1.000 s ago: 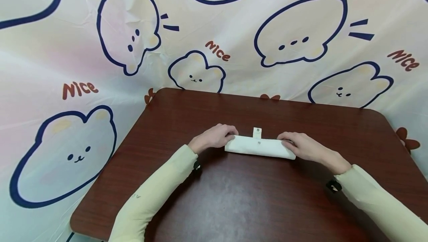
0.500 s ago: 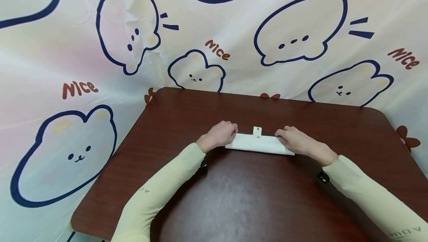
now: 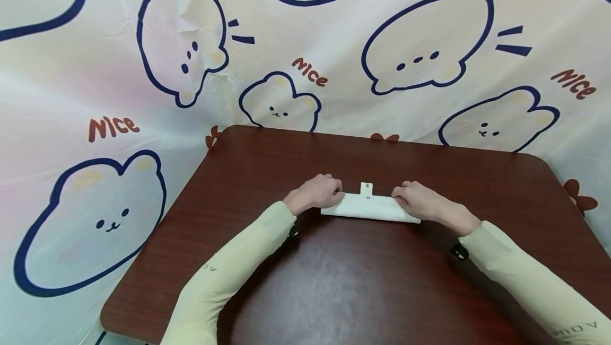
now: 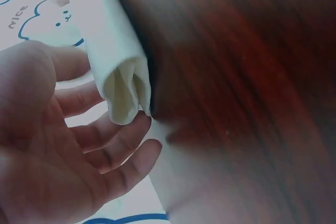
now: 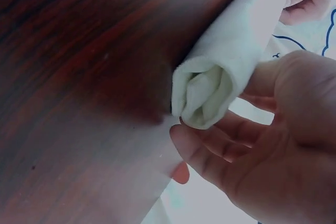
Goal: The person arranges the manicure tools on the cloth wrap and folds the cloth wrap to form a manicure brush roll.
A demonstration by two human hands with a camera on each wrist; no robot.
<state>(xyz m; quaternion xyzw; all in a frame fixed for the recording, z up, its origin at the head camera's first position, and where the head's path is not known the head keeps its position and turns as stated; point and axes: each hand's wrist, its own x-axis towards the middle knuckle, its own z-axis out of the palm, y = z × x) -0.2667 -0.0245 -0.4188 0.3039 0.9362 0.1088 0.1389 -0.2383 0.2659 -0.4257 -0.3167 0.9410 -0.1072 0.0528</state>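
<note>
A rolled-up piece of white felt-like cloth (image 3: 367, 209) lies crosswise on the brown table. A short strap (image 3: 366, 189) with a metal snap stands out from its far side, near the middle. My left hand (image 3: 316, 194) holds the left end, its thumb and fingers curled about the far side. The right hand (image 3: 422, 201) grips the right end in the same manner. Folded layers show in the open end of the roll (image 4: 107, 35) in the left wrist view. A tight spiral fills the other end of the roll (image 5: 226, 40) in the right wrist view.
The dark brown table (image 3: 353, 276) has rounded corners. A pale curtain (image 3: 334, 32) printed with blue-outlined bears and the word "Nice" hangs behind it and along the sides.
Both hands have shifted over the far side of the roll, the left one moving a little right. The roll has turned slightly away, so its snap sits higher, nearer the strap.
</note>
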